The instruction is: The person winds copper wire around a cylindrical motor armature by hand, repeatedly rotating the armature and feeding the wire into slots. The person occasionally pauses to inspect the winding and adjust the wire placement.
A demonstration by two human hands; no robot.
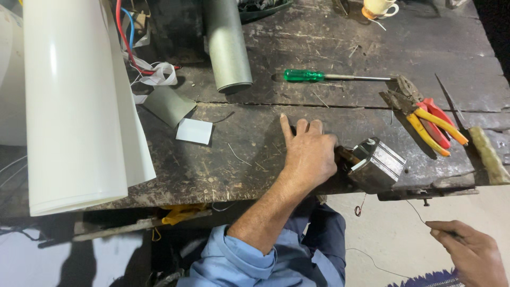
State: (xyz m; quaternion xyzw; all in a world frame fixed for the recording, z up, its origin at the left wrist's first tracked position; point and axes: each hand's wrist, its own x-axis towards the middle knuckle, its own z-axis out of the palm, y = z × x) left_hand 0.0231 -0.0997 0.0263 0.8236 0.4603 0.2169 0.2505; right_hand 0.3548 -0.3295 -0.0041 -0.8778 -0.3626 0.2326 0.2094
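Observation:
My left hand (pixel 308 151) lies palm down on the worn wooden workbench (pixel 329 58), its fingers against the left side of a grey metal block with a wound core (pixel 377 165) at the bench's front edge. A thin wire (pixel 414 210) runs from the block down to my right hand (pixel 473 250), which pinches it below the bench at the lower right. My blue sleeve (pixel 239 263) shows at the bottom.
A green-handled screwdriver (pixel 329 77) lies behind my left hand. Snips with yellow and red handles (pixel 425 117) rest at the right. A grey tube (pixel 228 45), a big white roll (pixel 74 101), a cup (pixel 378 7) and paper scraps (pixel 194 131) sit on the bench.

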